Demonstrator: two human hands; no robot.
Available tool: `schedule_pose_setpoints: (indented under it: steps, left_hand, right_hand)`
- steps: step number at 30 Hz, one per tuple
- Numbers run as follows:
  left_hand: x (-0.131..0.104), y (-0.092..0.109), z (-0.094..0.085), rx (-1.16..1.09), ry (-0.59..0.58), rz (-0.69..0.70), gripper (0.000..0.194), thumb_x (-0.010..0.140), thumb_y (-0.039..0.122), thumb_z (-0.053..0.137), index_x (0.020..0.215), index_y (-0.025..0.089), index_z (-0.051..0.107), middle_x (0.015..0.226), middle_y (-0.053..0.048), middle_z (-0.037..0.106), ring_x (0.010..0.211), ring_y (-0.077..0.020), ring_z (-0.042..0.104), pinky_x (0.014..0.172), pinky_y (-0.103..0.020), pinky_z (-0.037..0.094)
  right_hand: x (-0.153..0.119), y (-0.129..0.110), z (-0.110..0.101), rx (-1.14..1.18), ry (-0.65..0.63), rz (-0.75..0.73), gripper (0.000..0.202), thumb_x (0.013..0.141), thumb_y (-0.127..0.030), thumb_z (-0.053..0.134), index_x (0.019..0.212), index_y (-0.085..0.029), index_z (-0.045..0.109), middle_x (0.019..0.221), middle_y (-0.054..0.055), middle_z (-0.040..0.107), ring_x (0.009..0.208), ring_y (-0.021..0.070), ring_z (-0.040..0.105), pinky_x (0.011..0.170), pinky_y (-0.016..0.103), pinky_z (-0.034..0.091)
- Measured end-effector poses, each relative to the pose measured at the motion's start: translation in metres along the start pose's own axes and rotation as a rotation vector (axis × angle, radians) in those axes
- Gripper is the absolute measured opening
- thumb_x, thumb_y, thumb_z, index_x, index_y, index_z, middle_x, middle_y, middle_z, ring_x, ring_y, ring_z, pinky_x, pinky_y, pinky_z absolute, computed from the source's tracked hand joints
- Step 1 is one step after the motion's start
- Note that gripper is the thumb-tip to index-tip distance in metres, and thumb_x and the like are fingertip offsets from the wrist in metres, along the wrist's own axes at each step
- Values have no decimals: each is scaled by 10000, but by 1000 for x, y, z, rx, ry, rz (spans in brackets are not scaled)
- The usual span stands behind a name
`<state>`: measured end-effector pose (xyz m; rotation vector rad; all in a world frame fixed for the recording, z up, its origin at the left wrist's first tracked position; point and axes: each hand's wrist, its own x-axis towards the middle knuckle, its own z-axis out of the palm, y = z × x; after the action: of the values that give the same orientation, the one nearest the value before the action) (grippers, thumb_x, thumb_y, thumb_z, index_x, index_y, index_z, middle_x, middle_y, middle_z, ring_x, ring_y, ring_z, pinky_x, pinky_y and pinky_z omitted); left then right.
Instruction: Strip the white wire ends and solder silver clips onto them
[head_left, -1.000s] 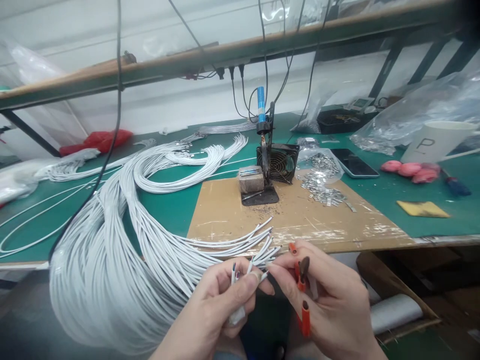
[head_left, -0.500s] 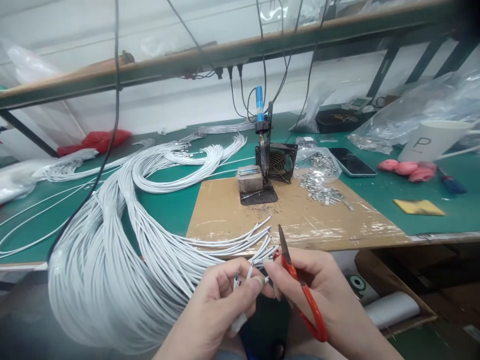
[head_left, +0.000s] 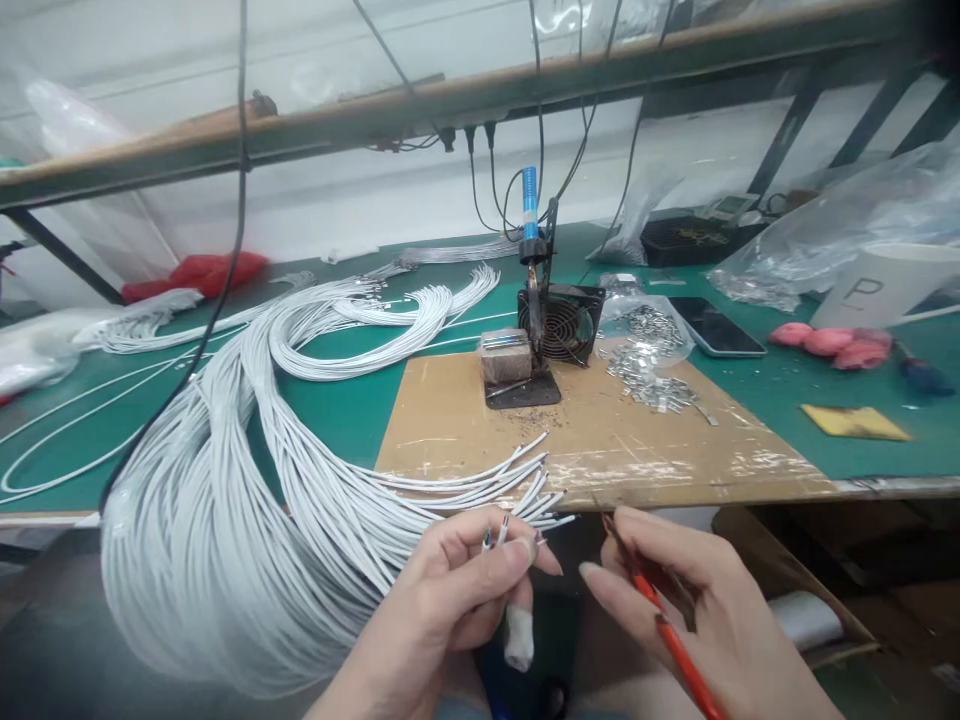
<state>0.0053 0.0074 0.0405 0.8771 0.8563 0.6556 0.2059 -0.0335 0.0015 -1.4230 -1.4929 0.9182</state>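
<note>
White cables (head_left: 315, 470) lie in a thick bundle from the left of the frame to lower centre, their loops drooping over the bench's front edge at lower left and their loose ends fanning rightward; left hand (head_left: 472, 575), lower centre, pinches a few ends between thumb and bent forefinger, with coloured cores showing at the tips; right hand (head_left: 694, 585), lower right, has its thumb and forefinger parted, with red-handled scissors (head_left: 675, 640) lodged in the palm, seen nearly edge-on.

Handling, as judged: single cables light, flexible and somewhat springy; jackets smooth and liable to slip; the bundle collectively weighty and prone to tangling; exposed cores the fragile part; best hold is on the jacket, just behind the tip.

Beyond the hands, a brown board (head_left: 585, 440) carries a blue-handled soldering iron (head_left: 529, 190) on its stand, with a black fan (head_left: 566, 325) behind and small metal pieces (head_left: 656, 385) heaped to the right.

Limitations: the exact number of pinched ends is indeterminable; the right hand's lower fingers are largely concealed; the scissor handle is cut off at the bottom edge; a white covering (head_left: 519, 637) below the left hand appears to be on a finger, though this is unconfirmed.
</note>
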Motion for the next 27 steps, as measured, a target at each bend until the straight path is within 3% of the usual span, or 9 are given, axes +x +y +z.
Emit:
schedule_pose_setpoints:
  steps: [4, 7, 16, 27]
  left_hand:
    - [-1, -1, 6, 74, 59, 48, 361, 842, 515, 793, 860, 161, 724, 573, 38, 527, 473, -49, 348, 473, -202, 173]
    - [-4, -1, 15, 145, 108, 126, 367, 838, 519, 793, 827, 159, 721, 605, 39, 511, 529, -67, 376, 506, -199, 239]
    - [-7, -3, 29, 145, 211, 172, 332, 808, 464, 798, 787, 154, 678, 605, 51, 451, 577, -91, 336, 550, -213, 263]
    - [-10, -4, 32, 139, 287, 181, 292, 795, 435, 803, 774, 161, 705, 602, 53, 457, 558, -85, 326, 521, -208, 245]
  right_hand:
    - [-4, 12, -4, -319, -31, -217, 446, 965, -316, 594, 656, -210, 290, 630, -37, 413, 573, 111, 381, 518, 245, 300]
    - [-3, 15, -5, -419, -39, -316, 441, 936, -233, 595, 651, -207, 261, 596, -48, 405, 529, 89, 380, 485, 221, 291]
    - [-1, 10, -4, -440, 25, -465, 426, 776, -91, 630, 655, -194, 235, 560, -73, 362, 501, 58, 343, 465, 164, 270]
    - [-1, 15, -2, -451, 46, -504, 405, 764, -74, 592, 669, -196, 218, 565, -76, 319, 493, 54, 311, 463, 175, 242]
